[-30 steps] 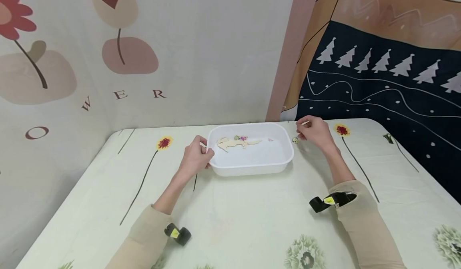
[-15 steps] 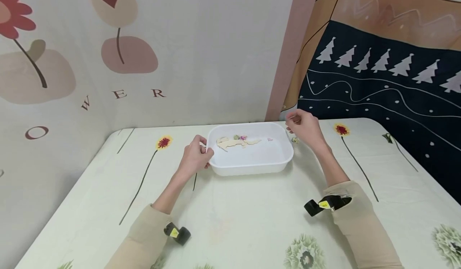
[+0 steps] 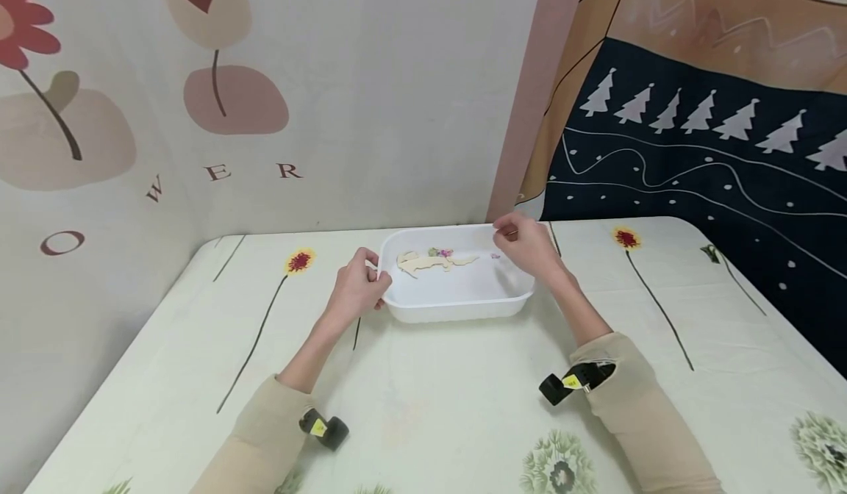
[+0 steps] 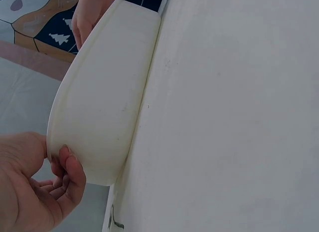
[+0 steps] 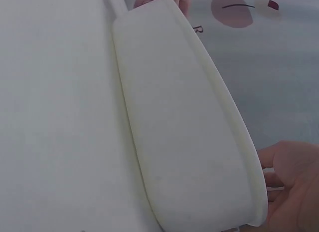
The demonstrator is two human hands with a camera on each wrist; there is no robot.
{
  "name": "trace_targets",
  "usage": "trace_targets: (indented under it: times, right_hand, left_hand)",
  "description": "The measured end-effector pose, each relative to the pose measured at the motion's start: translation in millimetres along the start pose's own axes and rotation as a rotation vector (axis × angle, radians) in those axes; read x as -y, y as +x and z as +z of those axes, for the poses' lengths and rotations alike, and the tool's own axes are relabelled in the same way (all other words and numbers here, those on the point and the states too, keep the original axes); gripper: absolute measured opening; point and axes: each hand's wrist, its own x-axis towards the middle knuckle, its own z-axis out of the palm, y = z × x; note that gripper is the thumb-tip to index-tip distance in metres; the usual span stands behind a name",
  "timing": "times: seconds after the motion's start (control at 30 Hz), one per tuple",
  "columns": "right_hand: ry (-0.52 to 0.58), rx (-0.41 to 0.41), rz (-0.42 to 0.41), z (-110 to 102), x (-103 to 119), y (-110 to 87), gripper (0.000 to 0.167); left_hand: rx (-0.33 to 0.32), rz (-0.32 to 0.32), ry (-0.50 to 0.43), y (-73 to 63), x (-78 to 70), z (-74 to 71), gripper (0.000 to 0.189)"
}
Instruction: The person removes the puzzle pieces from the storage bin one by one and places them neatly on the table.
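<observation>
A white plastic tray (image 3: 456,310) sits at the back of the table. My left hand (image 3: 354,284) pinches its left rim, fingers curled under the edge in the left wrist view. Over the tray's right end is my right hand (image 3: 526,244), its thumb and fingertips close together with fingers bent; I cannot tell whether something small is between them. A flat beige piece with a jagged outline (image 3: 430,263) lies in the tray. Behind it are a small green and pink cluster (image 3: 440,252) and, further right, a tiny purple-pink bit (image 3: 495,256). In the right wrist view the tray wall (image 5: 184,117) hides the tray's contents.
A pale tablecloth with printed flowers (image 3: 397,413) covers the table. Right behind the tray hangs a light curtain (image 3: 397,148), with a dark tree-patterned cloth (image 3: 675,163) to the right. Black cameras (image 3: 324,431) are strapped over both beige sleeves.
My right hand has moved left, from beside the tray to above its right end. The left hand stays on the left rim, and the pieces inside lie as before.
</observation>
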Motion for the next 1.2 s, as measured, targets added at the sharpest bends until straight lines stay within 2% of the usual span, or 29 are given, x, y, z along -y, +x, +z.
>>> trace_targets:
  times: [0.17,0.4,0.67,0.77,0.9,0.97,1.2]
  right_hand:
    - [-0.007,0.044,0.000,11.1,3.4,1.5,0.031]
    - [-0.103,0.108,0.004,20.3,4.1,2.2,0.040]
    - [-0.205,0.177,-0.004,25.0,2.7,2.4,0.042]
    - [-0.248,0.198,-0.013,26.8,1.2,2.2,0.041]
    - [-0.310,0.216,-0.022,27.8,1.3,1.8,0.025]
    - [-0.324,0.224,-0.029,28.0,1.5,1.3,0.022]
    - [-0.297,0.228,-0.107,27.8,0.6,0.9,0.029]
  left_hand:
    - [0.001,-0.003,-0.002,-1.0,0.2,-1.2,0.031]
    - [0.001,-0.005,-0.003,-1.5,1.5,-1.4,0.030]
    - [0.008,-0.013,-0.002,-1.3,1.7,-1.3,0.030]
    - [0.009,-0.010,-0.001,-1.3,1.4,-0.9,0.030]
    - [0.011,-0.009,-0.002,-1.5,0.8,-0.1,0.029]
    - [0.012,-0.010,-0.004,-1.6,0.5,0.1,0.029]
    - [0.008,-0.007,-0.006,-1.2,0.6,-0.1,0.029]
